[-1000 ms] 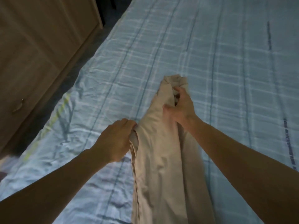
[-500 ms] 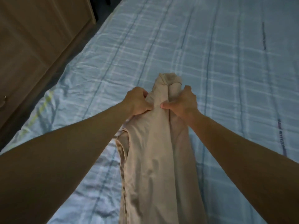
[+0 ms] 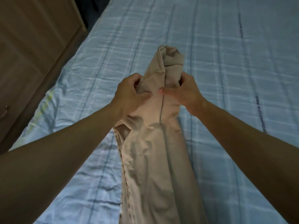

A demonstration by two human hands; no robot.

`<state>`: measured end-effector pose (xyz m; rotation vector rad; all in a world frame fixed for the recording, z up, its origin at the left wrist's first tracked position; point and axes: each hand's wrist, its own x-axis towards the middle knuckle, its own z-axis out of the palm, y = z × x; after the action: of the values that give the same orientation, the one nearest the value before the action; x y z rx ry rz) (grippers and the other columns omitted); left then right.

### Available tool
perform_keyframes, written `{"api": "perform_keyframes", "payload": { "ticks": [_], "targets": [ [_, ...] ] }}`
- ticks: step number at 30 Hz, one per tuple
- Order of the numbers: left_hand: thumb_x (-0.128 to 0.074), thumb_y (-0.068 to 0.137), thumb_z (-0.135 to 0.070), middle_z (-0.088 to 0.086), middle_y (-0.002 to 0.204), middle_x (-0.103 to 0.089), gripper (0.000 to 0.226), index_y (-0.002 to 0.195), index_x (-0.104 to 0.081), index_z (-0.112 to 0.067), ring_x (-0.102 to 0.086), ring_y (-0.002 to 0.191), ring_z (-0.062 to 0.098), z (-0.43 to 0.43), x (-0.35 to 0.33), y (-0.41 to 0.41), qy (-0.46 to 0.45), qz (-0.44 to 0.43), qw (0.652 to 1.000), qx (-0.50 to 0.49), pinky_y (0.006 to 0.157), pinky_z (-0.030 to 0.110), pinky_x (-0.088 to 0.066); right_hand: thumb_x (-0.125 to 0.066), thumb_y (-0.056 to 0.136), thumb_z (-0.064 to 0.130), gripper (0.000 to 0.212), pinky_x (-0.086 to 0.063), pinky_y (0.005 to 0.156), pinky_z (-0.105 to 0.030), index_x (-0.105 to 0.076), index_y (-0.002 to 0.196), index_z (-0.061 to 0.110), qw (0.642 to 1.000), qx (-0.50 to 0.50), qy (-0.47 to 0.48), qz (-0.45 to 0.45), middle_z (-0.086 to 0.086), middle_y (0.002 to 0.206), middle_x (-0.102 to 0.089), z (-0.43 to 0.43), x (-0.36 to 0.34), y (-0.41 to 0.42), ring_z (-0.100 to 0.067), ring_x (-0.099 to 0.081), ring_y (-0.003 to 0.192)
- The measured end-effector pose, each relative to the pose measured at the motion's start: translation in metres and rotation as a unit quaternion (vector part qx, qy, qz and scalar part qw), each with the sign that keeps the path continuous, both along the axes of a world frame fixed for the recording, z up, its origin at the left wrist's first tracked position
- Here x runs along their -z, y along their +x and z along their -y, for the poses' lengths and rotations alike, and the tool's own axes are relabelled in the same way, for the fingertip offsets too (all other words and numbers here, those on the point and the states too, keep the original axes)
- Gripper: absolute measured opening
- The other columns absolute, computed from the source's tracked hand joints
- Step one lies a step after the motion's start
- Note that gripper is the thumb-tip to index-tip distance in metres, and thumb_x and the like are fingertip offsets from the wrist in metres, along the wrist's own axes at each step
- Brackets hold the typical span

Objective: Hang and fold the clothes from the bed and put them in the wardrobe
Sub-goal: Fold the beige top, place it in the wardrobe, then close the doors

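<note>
Wrinkled pale-blue checked bedsheet (image 3: 210, 62) is carrying a long beige garment (image 3: 150, 159); left hand (image 3: 129, 96) and right hand (image 3: 186, 92) are each pinching its bunched upper end, grip pressed together on soft cloth.

Garment (image 3: 155, 151) on bed (image 3: 226, 78); wardrobe (image 3: 32, 54) left of bed.

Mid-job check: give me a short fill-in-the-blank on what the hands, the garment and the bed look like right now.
1. The left hand and the right hand both grip the ____ garment.
2. The garment's far end is loosely ____ up.
3. The garment lies on a ____ checked bed sheet.
4. The wooden wardrobe stands on the person's ____ side.

Missing words: beige; rolled; blue; left
</note>
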<state>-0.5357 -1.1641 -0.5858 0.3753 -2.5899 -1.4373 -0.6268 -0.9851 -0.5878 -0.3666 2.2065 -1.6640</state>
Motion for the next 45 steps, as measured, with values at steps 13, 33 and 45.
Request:
{"api": "perform_keyframes", "payload": {
  "ticks": [13,33,45],
  "targets": [
    [-0.059,0.074,-0.03,0.004,0.086,-0.057,0.023,0.092,-0.062,-0.015,-0.057,0.076,0.024,-0.062,-0.04,0.159,-0.192,-0.115,0.955,0.197,0.069,0.044,-0.046,-0.086,0.067,0.011,0.039,-0.057,0.087,-0.037,-0.069,0.092,0.034,0.999,-0.019,0.016,-0.046,-0.002,0.1,-0.071,-0.105,-0.047,0.172,-0.019,-0.069,0.099],
    [-0.063,0.069,-0.018,-0.002,0.082,-0.057,0.016,0.085,-0.064,-0.019,-0.055,0.075,0.022,-0.114,0.042,0.304,-0.388,-0.044,0.85,0.352,0.071,0.034,-0.04,-0.064,0.077,0.01,0.032,-0.056,0.087,-0.04,-0.073,0.108,0.013,0.875,-0.265,0.321,-0.249,-0.002,0.113,-0.072,-0.199,0.034,0.318,-0.022,-0.068,0.104],
    [-0.059,0.079,-0.05,0.006,0.136,-0.053,0.06,0.13,-0.056,-0.018,-0.048,0.122,0.03,-0.1,0.022,0.256,-0.442,0.053,0.851,0.277,0.1,0.044,-0.037,-0.072,0.083,0.031,0.042,-0.051,0.07,-0.027,-0.057,0.114,0.007,0.944,0.048,0.321,0.064,-0.008,0.101,-0.068,-0.127,0.028,0.268,-0.024,-0.064,0.088]
  ]
}}
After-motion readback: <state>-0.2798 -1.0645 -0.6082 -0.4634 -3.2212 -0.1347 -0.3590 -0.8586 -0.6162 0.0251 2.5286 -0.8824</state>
